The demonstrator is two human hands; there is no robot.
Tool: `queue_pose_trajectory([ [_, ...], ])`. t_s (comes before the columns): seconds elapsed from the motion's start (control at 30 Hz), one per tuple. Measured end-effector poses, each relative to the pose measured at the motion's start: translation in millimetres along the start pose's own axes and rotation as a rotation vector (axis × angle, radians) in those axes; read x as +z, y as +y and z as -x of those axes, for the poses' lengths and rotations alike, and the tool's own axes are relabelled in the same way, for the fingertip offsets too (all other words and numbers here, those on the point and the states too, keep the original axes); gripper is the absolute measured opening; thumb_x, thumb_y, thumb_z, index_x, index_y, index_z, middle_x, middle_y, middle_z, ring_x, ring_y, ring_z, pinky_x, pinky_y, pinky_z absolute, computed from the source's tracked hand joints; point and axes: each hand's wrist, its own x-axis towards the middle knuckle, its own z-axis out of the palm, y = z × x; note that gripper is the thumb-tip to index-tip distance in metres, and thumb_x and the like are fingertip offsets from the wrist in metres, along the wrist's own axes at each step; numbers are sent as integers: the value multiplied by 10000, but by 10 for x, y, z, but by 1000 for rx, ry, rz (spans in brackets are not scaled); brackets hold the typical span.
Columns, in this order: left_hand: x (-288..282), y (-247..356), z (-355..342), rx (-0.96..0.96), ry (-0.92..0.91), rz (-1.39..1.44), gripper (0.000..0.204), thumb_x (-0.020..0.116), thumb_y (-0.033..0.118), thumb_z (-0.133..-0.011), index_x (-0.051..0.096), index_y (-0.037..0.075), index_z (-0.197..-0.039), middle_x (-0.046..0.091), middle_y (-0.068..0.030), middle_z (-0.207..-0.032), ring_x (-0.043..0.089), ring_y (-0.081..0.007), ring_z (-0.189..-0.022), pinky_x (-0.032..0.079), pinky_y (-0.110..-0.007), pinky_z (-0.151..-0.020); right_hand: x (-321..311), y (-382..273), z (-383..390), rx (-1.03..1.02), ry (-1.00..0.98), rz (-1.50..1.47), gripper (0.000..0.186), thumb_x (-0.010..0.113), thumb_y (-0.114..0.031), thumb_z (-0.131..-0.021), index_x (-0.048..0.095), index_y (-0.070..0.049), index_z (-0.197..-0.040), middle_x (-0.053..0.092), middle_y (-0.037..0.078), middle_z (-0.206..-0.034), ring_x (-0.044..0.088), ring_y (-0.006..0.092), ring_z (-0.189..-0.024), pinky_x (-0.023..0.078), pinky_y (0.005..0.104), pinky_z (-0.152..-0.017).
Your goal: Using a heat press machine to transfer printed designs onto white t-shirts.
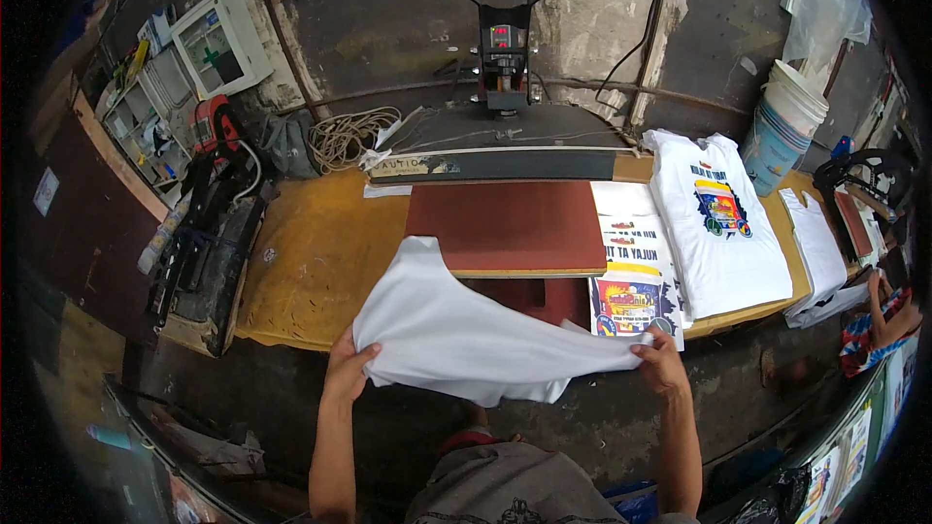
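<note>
My left hand [346, 365] pinches the left edge of a plain white cloth [476, 340], apparently a shirt. My right hand [662, 363] grips its right end, so the cloth hangs spread between them, its upper left corner over the front of a heat press's red-brown lower platen [505, 223]. The press's dark upper plate [500, 131] is raised behind the platen. Just right of the platen lie printed transfer sheets [631, 301], near my right hand.
Folded white printed shirts [718, 272] lie on the yellow bench [301, 262]. A second machine [204, 262] stands left, coiled rope [340, 141] behind, stacked buckets [782, 126] at the back right. Another person [879, 325] is at the far right by more white cloth.
</note>
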Motion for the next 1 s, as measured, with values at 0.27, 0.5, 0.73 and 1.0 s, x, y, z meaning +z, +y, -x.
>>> queue_pose_trajectory([
  [0.27, 25, 530, 284, 100, -98, -28, 455, 563, -125, -845, 525, -26, -1287, 590, -136, -1205, 607, -190, -1032, 490, -307, -931, 174, -802, 174, -259, 72, 51, 504, 670, 108, -717, 591, 23, -1207, 647, 160, -1077, 631, 229, -978, 524, 329, -891],
  [0.5, 336, 1099, -521, 276, -14, -46, 281, 596, -54, -873, 591, -44, -1154, 620, -142, -1137, 618, -197, -1006, 523, -303, -870, 528, -1222, -645, -426, 122, -61, 221, 681, -7, -829, 652, 39, -1043, 681, 121, -908, 646, 161, -802, 539, 303, -767],
  [0.73, 202, 601, -836, 232, -108, 17, 305, 583, -79, -873, 587, -29, -1175, 625, -120, -1116, 619, -165, -983, 540, -290, -841, 249, -746, -935, -335, 159, -45, 181, 659, 53, -814, 673, 40, -994, 679, 108, -919, 629, 162, -805, 525, 284, -743],
  [1.0, -70, -13, -999, 132, -203, -109, 349, 584, -105, -862, 584, -20, -1200, 602, -108, -1155, 578, -155, -1048, 473, -276, -922, -6, -155, -1011, -128, -12, 4, 225, 629, 46, -829, 669, 62, -1049, 675, 128, -960, 615, 171, -876, 495, 269, -796],
])
